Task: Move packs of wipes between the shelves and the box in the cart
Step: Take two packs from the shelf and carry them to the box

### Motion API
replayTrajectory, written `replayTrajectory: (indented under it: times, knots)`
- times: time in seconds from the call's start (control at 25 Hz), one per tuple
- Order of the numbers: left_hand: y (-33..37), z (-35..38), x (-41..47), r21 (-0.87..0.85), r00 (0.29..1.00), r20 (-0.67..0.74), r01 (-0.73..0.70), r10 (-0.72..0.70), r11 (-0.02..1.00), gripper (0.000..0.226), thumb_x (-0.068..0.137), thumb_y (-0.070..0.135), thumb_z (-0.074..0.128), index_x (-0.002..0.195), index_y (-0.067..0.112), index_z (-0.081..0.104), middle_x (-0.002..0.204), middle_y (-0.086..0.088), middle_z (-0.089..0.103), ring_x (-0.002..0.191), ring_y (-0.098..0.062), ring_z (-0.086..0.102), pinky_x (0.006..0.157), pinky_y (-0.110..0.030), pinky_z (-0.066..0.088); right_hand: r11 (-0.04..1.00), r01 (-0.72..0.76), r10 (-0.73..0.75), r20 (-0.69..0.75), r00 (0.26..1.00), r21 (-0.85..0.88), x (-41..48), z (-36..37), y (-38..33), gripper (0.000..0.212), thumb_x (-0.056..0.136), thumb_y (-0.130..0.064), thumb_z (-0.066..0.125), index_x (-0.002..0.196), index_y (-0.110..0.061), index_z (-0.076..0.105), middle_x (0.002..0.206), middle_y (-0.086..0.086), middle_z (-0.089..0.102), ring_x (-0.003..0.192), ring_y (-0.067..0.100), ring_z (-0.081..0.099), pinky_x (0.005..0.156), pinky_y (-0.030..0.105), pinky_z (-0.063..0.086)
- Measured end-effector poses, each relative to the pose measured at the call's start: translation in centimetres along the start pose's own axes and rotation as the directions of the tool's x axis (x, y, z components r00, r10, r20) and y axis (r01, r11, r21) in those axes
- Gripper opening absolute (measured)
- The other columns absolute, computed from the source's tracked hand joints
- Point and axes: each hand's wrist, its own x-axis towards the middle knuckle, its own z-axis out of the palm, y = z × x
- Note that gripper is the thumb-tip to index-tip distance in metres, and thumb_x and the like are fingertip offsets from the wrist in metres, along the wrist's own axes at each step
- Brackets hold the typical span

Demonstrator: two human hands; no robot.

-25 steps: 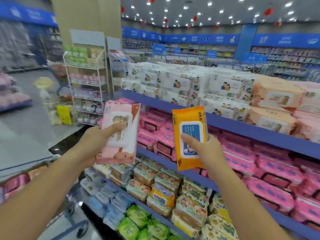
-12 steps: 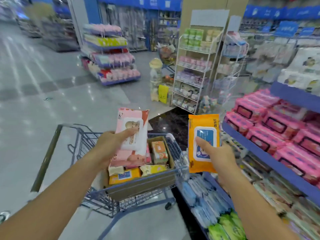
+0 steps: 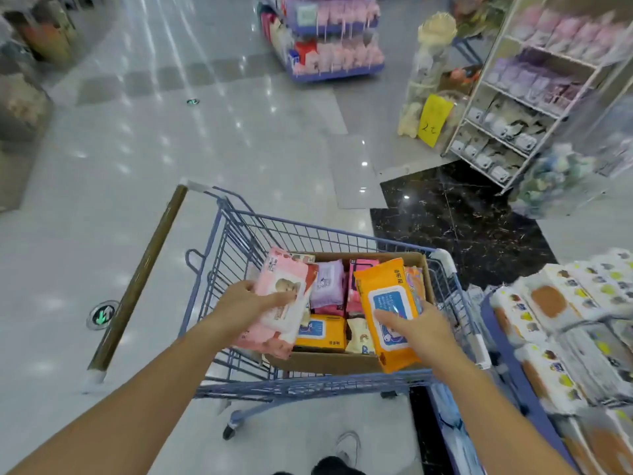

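Store aisle; orange pack over box points away.

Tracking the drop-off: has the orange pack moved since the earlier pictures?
Yes. The orange pack moved leftward: earlier right of the cardboard box, now over its right side.

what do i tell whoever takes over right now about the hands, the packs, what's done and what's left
Left hand grips a pink pack over the left edge of the box in the cart.
Right hand grips an orange pack over the box's right side.
Done: both packs are at the box, which already holds several others, including a purple pack and a yellow-orange pack.
Left: neither held pack is released yet. Probably lower both in and let go, then go to the shelves on the right.
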Motion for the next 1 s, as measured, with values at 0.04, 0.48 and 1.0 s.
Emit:
replayTrajectory:
  times: [0.04, 0.48, 1.0]
  knots:
    - [-0.6, 0.6, 2.1, 0.085, 1.000, 0.018, 0.017, -0.019, 0.996, 0.061, 0.061, 0.055, 0.092, 0.108, 0.022, 0.068, 0.092, 0.002, 0.079, 0.076, -0.018, 0.077, 0.062, -0.036, 0.063, 0.998, -0.025, 0.027, 0.040, 0.999, -0.066, 1.8, 0.3, 0.4, 0.067, 0.061, -0.052, 0.092, 0.115, -0.024, 0.063, 0.093, -0.007, 0.077, 0.075, 0.009, 0.076, 0.072, 0.036, 0.063]
    - [-5.3, 7.2, 20.3, 0.767, 0.925, 0.343, -0.175, -0.164, 0.617, 0.083, 0.054, 0.079, 0.078, 0.115, 0.028, 0.057, 0.108, 0.011, 0.065, 0.091, -0.010, 0.060, 0.078, -0.032, 0.051, 0.716, 0.015, 0.310, 0.338, 0.888, -0.698, 18.3, 2.9, 4.8, 0.117, 0.063, -0.062, 0.087, 0.155, -0.017, 0.031, 0.157, 0.003, 0.042, 0.138, 0.024, 0.046, 0.111, 0.041, 0.044]
    - [-12.4, 12.6, 22.9, 0.798, 0.812, 0.583, -0.562, -0.039, 0.217, 0.072, 0.092, 0.050, 0.067, 0.152, 0.018, 0.042, 0.147, -0.010, 0.049, 0.135, -0.029, 0.048, 0.110, -0.041, 0.043, 0.548, 0.293, 0.191, 0.458, 0.868, -0.783, 21.7, 4.8, 12.0, 0.091, 0.073, -0.057, 0.081, 0.147, -0.022, 0.041, 0.144, 0.002, 0.051, 0.131, 0.023, 0.047, 0.108, 0.037, 0.041]
